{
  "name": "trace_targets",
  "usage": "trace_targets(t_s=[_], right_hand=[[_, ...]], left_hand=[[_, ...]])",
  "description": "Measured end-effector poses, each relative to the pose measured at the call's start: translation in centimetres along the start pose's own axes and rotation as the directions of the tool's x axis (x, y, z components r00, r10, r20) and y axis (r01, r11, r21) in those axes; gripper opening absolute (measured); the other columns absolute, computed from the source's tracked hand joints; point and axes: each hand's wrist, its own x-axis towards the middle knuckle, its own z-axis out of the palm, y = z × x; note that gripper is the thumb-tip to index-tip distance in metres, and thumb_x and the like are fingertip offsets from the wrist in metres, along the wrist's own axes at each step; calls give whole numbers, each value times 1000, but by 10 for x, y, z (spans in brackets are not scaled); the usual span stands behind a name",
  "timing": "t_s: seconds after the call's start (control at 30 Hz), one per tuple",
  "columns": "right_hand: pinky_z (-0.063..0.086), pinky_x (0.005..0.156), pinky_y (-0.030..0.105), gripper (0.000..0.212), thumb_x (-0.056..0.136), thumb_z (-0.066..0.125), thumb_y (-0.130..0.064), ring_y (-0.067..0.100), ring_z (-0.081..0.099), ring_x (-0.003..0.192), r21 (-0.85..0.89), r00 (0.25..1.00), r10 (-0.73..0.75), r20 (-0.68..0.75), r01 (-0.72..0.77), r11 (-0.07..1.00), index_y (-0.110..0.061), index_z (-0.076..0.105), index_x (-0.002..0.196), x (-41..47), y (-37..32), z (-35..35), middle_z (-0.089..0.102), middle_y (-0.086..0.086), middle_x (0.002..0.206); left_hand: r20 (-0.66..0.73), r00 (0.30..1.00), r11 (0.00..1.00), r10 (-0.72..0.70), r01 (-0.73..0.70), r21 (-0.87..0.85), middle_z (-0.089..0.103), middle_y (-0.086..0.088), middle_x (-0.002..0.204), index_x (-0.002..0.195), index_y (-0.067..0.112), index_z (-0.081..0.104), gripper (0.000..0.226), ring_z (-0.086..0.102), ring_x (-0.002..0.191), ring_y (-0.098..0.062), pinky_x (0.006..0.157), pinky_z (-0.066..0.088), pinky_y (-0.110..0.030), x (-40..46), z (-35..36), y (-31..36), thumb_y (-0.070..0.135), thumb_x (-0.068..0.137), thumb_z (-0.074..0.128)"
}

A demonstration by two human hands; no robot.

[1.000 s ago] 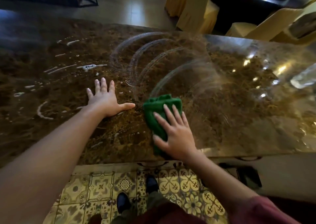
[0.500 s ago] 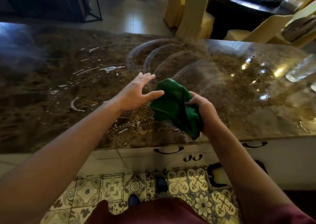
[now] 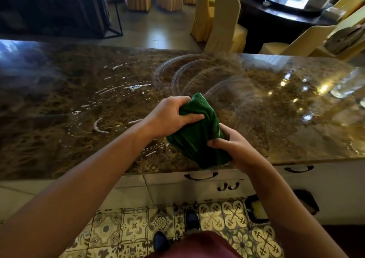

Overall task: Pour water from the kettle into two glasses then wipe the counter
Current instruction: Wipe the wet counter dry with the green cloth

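Shoes, two dark ones, stand on the patterned floor tiles, partly hidden by the person's red clothing. Above the worktop edge, one dark green cloth is bunched between two hands: the left hand has its grip curled around the upper end, the right hand around the lower. White droplets lie left. One blurred glass stands far right, cut off.

Across the top of the frame we see covered chairs on a tiled floor, a dark round table at upper right, and a black metal frame at upper left. Along the bottom, patterned tiles, white drawers with dark handles, and two dark shoes.
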Motion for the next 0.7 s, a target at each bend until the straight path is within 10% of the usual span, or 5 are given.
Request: trace_targets(t_s=[0.37,0.53,0.7], right_hand=[[63,75,33,17,89,83,-22,29,76,98,-509,948,25,-318,-193,839,-16,73,103,62,-4,-84,78,6,96],[45,109,49,49,91,71,-27,34,54,134,-815,796,-392,-462,-205,542,-13,62,136,81,13,-51,60,15,144],[15,128,55,73,97,37,-59,33,19,160,-921,926,-306,-221,-95,377,-17,45,157,79,59,24,27,15,172]], left_hand=[[-107,959,917,-262,282,283,74,-3,114,124,18,67,45,70,107,-22,93,57,-39,38,46,-49,44,89,77],[-316,942,806,-112,272,526,62,-5,137,148,21,51,65,58,126,-24,101,51,-41,16,26,-68,49,92,71],[-531,773,608,-347,617,501,25,-11,168,159,16,33,73,17,157,-29,125,22,-49,-61,-47,-127,55,101,52]])
